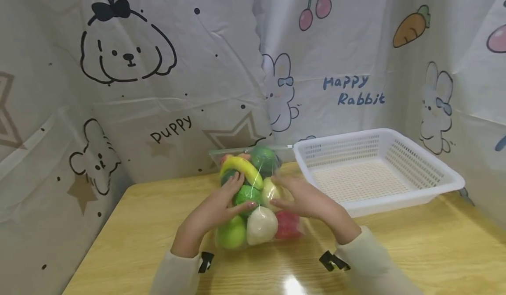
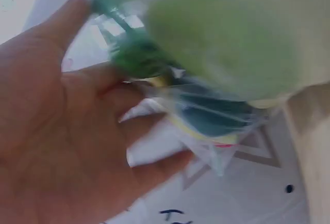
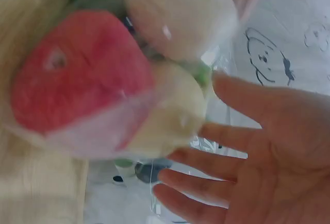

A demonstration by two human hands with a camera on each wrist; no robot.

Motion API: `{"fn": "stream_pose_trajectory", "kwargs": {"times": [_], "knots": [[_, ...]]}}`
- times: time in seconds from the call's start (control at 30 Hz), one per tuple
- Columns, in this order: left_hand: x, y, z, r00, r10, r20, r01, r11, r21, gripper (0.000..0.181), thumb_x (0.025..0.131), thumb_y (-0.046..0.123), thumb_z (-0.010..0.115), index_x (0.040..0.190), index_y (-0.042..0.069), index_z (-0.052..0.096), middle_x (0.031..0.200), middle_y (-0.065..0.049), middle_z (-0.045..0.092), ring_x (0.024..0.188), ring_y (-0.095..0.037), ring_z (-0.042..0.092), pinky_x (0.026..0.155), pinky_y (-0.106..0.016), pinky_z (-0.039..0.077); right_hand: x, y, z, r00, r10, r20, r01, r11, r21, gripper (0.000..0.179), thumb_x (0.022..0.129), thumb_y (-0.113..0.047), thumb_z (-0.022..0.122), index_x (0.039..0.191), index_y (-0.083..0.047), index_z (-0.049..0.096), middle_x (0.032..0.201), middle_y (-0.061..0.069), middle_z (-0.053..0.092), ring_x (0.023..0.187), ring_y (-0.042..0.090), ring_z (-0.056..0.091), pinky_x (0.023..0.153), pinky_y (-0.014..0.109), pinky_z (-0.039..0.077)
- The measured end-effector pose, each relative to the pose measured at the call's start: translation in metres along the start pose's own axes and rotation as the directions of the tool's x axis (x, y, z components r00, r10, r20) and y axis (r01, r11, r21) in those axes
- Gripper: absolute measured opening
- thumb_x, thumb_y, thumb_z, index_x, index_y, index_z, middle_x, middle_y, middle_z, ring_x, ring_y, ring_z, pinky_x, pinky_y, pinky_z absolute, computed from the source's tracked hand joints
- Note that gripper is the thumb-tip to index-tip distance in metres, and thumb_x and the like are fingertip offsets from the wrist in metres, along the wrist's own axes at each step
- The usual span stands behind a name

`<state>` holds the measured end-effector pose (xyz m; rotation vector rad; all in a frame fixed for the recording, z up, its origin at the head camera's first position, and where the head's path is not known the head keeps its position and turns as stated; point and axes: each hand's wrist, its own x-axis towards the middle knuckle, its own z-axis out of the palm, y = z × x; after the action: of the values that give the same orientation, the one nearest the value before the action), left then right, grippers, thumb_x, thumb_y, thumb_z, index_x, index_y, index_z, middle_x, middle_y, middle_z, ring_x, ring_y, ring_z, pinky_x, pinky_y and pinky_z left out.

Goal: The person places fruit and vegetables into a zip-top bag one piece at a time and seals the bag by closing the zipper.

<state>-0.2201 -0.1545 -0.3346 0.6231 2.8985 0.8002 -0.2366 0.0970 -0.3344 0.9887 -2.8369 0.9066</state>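
Note:
A clear zip bag (image 1: 285, 155) full of toy fruit and vegetables lies on the wooden table, its zip edge toward the back. Through the plastic I see a yellow banana (image 1: 244, 167), a green round piece (image 1: 263, 159), a lime-green piece (image 1: 231, 232), a cream-white piece (image 1: 262, 225) and a red piece (image 3: 82, 72). My left hand (image 1: 219, 205) rests on the bag's left side, fingers extended and spread. On its right side lies my right hand (image 1: 306, 196), fingers also extended, against a pale yellow piece (image 3: 172, 113). Blur hides exact contacts in the wrist views.
A white plastic basket (image 1: 399, 198) with slotted walls stands right of the bag, close to it. The wooden table (image 1: 158, 229) runs up to a printed cloth (image 1: 221, 36) hanging behind and at both sides.

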Motion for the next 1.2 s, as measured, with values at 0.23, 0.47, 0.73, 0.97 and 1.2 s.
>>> {"fn": "stream_pose_trajectory", "kwargs": {"times": [0.23,0.47,0.73,0.97,1.2], "knots": [[-0.004,0.018,-0.001,0.999,-0.035,-0.041,0.043,0.977,0.207,0.065,0.106,0.046,0.047,0.152,0.000,0.043,0.158,-0.021,0.037,0.146,-0.050,0.028,0.113,-0.067,0.033,-0.008,0.003,-0.015,0.996,-0.093,-0.015,0.094,0.994,0.055,0.068,0.085,-0.024,0.083,0.140,0.003,0.053,0.135,0.020,0.061,0.126,0.038,0.056,0.107,0.056,0.046],[0.007,0.007,0.012,0.992,-0.080,-0.098,0.087,0.994,0.063,0.066,0.104,0.044,0.052,0.156,0.005,0.038,0.164,-0.018,0.026,0.150,-0.049,0.016,0.115,-0.068,0.026,-0.013,-0.002,-0.013,0.996,-0.036,0.080,0.047,0.990,-0.134,0.054,0.097,-0.026,0.069,0.140,0.004,0.056,0.152,0.026,0.044,0.137,0.044,0.046,0.110,0.058,0.043],[0.013,-0.001,0.022,0.989,-0.090,-0.120,0.093,0.996,0.019,0.068,0.105,0.044,0.050,0.160,0.010,0.028,0.166,-0.017,0.016,0.151,-0.047,0.010,0.114,-0.071,0.024,-0.026,-0.008,-0.021,0.968,0.027,0.251,0.005,0.992,-0.125,0.058,0.104,-0.024,0.058,0.150,0.008,0.041,0.160,0.027,0.029,0.144,0.046,0.035,0.117,0.059,0.032],[0.011,-0.004,0.027,0.988,-0.078,-0.132,0.081,0.996,0.022,0.068,0.106,0.043,0.049,0.161,0.009,0.027,0.167,-0.017,0.017,0.151,-0.047,0.012,0.115,-0.069,0.025,-0.036,-0.008,-0.028,0.959,-0.017,0.282,0.054,0.991,-0.125,0.053,0.103,-0.022,0.060,0.144,0.010,0.049,0.154,0.029,0.039,0.141,0.047,0.039,0.117,0.059,0.033],[0.009,-0.007,0.035,0.985,-0.075,-0.155,0.078,0.997,0.009,0.069,0.105,0.045,0.049,0.161,0.009,0.028,0.166,-0.018,0.019,0.151,-0.048,0.013,0.116,-0.069,0.024,-0.035,-0.003,-0.020,0.957,-0.040,0.288,0.061,0.996,-0.065,0.058,0.103,-0.021,0.059,0.149,0.010,0.041,0.161,0.027,0.029,0.146,0.046,0.032,0.119,0.058,0.029]]}}
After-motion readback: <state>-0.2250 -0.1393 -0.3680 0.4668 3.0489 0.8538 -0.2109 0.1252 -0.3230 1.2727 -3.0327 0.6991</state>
